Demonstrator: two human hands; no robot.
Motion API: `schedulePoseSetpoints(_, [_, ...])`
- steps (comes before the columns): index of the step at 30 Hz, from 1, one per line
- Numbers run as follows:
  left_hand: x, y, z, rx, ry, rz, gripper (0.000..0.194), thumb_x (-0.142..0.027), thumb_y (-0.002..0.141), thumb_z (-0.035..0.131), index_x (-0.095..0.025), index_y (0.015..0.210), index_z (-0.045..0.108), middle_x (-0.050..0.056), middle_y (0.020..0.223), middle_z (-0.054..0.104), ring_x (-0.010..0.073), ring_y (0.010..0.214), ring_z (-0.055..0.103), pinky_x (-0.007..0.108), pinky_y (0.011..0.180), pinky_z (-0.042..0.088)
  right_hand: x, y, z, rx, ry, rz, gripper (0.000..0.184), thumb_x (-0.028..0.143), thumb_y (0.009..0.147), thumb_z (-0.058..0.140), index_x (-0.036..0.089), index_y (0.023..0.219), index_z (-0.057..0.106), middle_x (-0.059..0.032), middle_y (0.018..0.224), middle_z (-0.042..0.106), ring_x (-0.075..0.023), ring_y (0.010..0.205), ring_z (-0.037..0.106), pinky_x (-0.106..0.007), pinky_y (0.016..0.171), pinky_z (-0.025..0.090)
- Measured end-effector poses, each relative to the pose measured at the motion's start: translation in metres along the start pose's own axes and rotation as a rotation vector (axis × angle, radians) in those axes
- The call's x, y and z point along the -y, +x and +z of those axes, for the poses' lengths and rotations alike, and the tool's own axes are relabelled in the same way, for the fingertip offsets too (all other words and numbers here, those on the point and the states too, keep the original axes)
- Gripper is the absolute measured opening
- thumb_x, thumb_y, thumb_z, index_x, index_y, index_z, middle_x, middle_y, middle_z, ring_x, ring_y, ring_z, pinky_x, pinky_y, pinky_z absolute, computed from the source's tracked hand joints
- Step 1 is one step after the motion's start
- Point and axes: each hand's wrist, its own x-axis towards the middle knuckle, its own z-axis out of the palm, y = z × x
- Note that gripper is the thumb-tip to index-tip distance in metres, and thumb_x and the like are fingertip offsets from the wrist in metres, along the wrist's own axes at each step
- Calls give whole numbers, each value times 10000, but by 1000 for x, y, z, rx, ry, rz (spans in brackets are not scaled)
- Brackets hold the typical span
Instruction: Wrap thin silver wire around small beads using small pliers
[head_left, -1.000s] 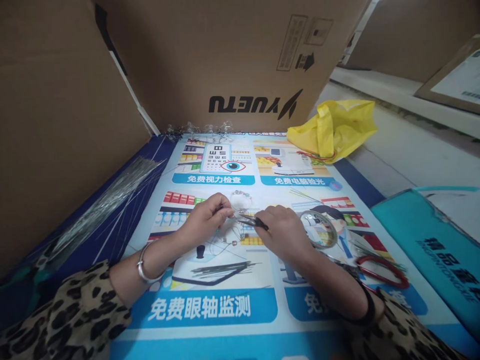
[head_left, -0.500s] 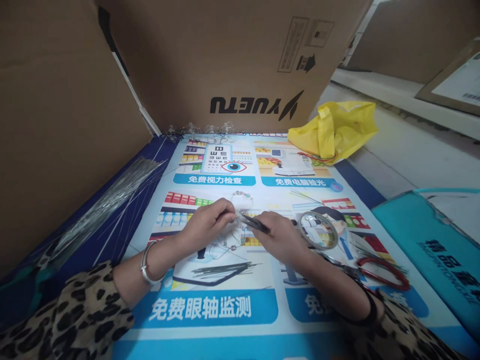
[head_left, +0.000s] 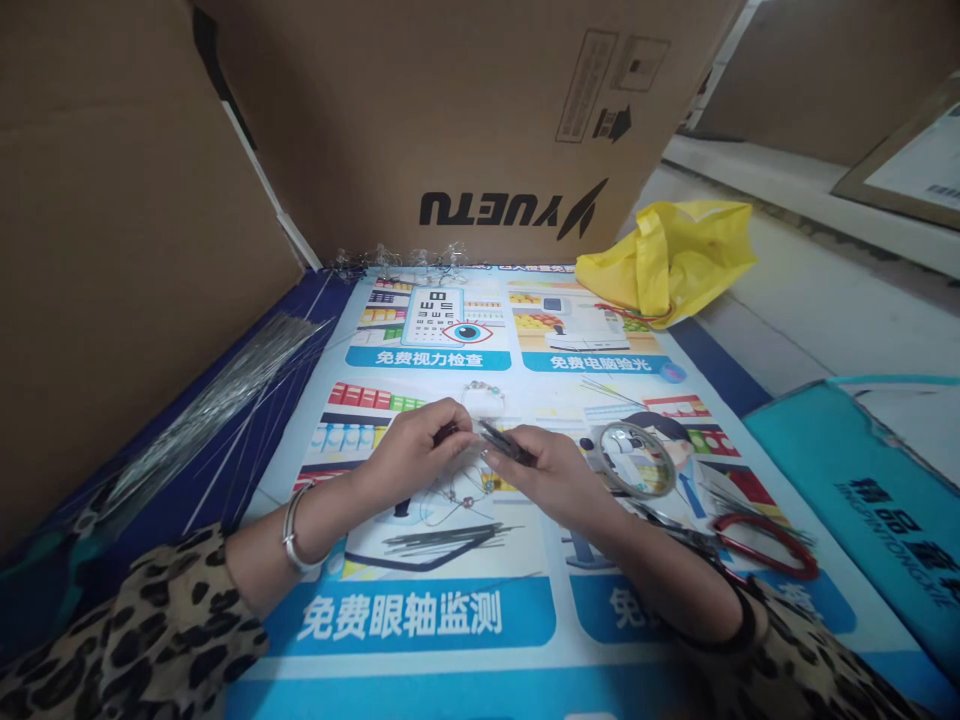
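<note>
Pinched at the fingertips, my left hand (head_left: 416,445) holds a thin beaded wire (head_left: 468,501), whose loops hang below the fingers. My right hand (head_left: 555,470) is closed around dark pliers (head_left: 504,440), their jaws pointing left at my left fingertips. The jaws and fingertips nearly meet; what lies between them is too small to make out. Just beyond the hands, an arc of beads (head_left: 484,388) lies on the printed sheet (head_left: 517,690). Nearer to me is a small bundle of dark wire pieces (head_left: 446,542).
Right of my right hand lie a clear ring-shaped roll (head_left: 637,460) and red-handled scissors (head_left: 772,545). Long silver wires (head_left: 225,390) and a teal-handled tool (head_left: 71,570) lie left. A cardboard box (head_left: 495,120) walls the back, near tangled wire (head_left: 405,262) and a yellow bag (head_left: 667,265). A teal bag (head_left: 862,490) lies right.
The pliers have turned slightly in my right hand, and its fingers have shifted closer to my left fingertips. My left hand stays in nearly the same place.
</note>
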Motion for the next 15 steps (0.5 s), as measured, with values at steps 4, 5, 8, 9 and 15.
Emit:
schedulePoseSetpoints(4, [2, -1, 1, 27, 12, -3, 37, -152, 784, 545, -178, 764, 560, -45, 651, 549, 80, 583, 478, 190, 545, 365, 2, 0, 4, -16, -93, -27, 273, 375, 790, 517, 179, 603, 483, 39, 566, 453, -93, 551, 424, -209, 504, 258])
schedulePoseSetpoints(5, [2, -1, 1, 37, 24, 2, 45, -143, 781, 540, -180, 769, 563, -40, 665, 554, 85, 599, 485, 194, 554, 369, 2, 0, 5, -17, -108, -28, 270, 364, 792, 511, 180, 598, 476, 38, 562, 453, -94, 549, 423, -210, 504, 255])
schedulePoseSetpoints(8, [2, 0, 1, 63, 57, 22, 88, -105, 762, 522, -181, 776, 564, -32, 695, 559, 92, 626, 495, 202, 576, 373, 3, 0, 5, -12, -132, -18, 273, 349, 797, 492, 180, 586, 462, 34, 555, 457, -95, 544, 424, -212, 504, 251])
schedulePoseSetpoints(9, [1, 0, 0, 69, 67, 28, 95, -96, 757, 517, -180, 769, 561, -31, 691, 556, 93, 625, 494, 203, 578, 373, 3, 0, 5, -11, -140, -12, 271, 348, 797, 488, 180, 587, 461, 32, 556, 459, -97, 544, 426, -212, 503, 250])
schedulePoseSetpoints(15, [-3, 2, -4, 87, 96, 61, 92, -90, 757, 498, -175, 741, 531, -31, 675, 542, 95, 609, 481, 209, 570, 372, 4, 0, 3, -10, -215, -23, 253, 327, 806, 475, 184, 599, 448, 30, 571, 468, -102, 561, 435, -214, 514, 250])
